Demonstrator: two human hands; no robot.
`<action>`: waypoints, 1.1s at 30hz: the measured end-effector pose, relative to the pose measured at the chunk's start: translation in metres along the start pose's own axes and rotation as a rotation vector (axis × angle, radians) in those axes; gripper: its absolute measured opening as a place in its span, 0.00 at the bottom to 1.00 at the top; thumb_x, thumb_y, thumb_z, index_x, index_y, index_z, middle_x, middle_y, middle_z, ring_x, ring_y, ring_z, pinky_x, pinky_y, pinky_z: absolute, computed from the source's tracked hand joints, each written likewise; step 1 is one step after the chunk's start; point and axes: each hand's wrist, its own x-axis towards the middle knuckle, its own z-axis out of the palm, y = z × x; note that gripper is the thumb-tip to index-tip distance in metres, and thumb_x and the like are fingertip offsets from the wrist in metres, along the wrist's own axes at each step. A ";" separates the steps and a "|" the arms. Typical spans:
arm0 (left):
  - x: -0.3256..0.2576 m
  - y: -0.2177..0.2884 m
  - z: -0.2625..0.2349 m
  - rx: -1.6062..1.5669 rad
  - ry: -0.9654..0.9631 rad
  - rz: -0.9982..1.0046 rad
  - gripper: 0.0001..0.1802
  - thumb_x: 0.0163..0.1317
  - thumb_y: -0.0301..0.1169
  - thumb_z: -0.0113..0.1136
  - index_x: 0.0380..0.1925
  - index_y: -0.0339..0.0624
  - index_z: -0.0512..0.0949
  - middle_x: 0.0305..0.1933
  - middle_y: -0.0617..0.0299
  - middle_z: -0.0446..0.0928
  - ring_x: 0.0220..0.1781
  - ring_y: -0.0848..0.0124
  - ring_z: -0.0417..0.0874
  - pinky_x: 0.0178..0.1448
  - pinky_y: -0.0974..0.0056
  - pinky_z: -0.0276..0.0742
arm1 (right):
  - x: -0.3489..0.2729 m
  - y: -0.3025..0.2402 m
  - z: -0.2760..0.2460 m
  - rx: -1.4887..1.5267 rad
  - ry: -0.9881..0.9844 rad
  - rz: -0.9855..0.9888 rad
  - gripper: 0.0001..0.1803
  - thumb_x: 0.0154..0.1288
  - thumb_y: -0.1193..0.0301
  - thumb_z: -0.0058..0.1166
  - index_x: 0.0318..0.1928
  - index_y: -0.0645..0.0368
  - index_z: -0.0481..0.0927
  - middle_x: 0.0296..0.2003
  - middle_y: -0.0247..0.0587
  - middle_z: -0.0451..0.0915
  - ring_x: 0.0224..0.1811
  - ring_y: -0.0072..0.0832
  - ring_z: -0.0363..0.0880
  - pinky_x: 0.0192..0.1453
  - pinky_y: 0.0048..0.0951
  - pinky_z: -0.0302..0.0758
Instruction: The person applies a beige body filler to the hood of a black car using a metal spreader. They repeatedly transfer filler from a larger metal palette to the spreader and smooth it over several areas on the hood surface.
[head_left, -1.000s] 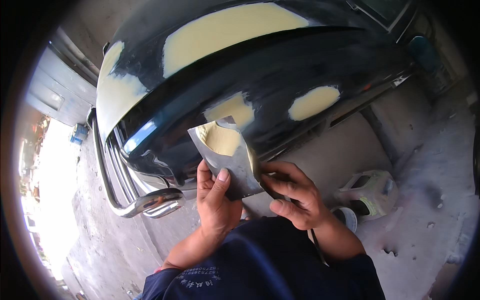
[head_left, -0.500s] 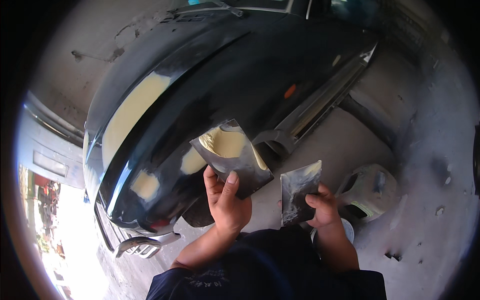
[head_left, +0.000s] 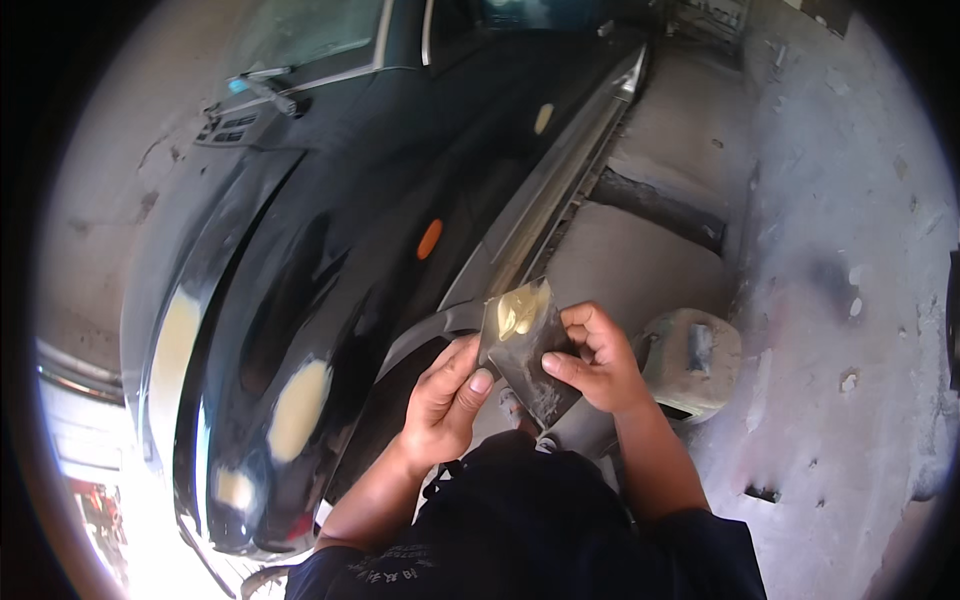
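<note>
In front of my body my two hands meet over dark, flat filler spreaders. My right hand (head_left: 603,362) pinches a filler spreader (head_left: 545,375), thumb on top. A lump of cream filler (head_left: 517,311) lies on its upper end. My left hand (head_left: 443,405) is closed at the left edge of that spreader, with its thumb pointing up; the spreader in it is mostly hidden behind the front one. To the left stands a black car (head_left: 370,200) with cream filler patches on its body, among them an oval patch (head_left: 300,410) nearest my left hand.
Another filler strip (head_left: 176,350) runs along the hood edge, and a small patch (head_left: 235,489) sits low at the front. An orange side marker (head_left: 429,240) is on the fender. To my right stands a dusty box-like object (head_left: 690,365) on the grey floor (head_left: 830,420).
My hands have come together, bringing the two spreaders one over the other. My view has turned right, so the car now shows farther left.
</note>
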 end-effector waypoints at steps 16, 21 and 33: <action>0.142 -0.142 -0.019 -0.700 -0.062 -0.409 0.17 0.66 0.19 0.52 0.55 0.33 0.70 0.48 0.58 0.80 0.48 0.74 0.78 0.54 0.68 0.72 | 0.142 -0.072 -0.113 -0.608 -0.383 -0.302 0.24 0.53 0.84 0.52 0.52 0.56 0.81 0.56 0.53 0.74 0.59 0.48 0.74 0.58 0.41 0.73; 0.188 -0.162 0.005 -0.609 -0.019 -0.400 0.17 0.66 0.18 0.51 0.56 0.33 0.70 0.50 0.57 0.79 0.51 0.75 0.77 0.57 0.69 0.70 | 0.191 -0.062 -0.178 -0.969 -0.287 -0.229 0.25 0.50 0.80 0.55 0.52 0.55 0.80 0.57 0.48 0.74 0.56 0.45 0.75 0.58 0.38 0.73; 0.334 -0.198 0.107 -0.140 0.254 -0.485 0.21 0.67 0.17 0.45 0.61 0.32 0.66 0.53 0.57 0.76 0.56 0.73 0.74 0.60 0.70 0.68 | 0.278 -0.036 -0.275 -1.160 0.110 -0.527 0.22 0.50 0.62 0.66 0.49 0.47 0.82 0.56 0.38 0.72 0.57 0.39 0.70 0.51 0.40 0.69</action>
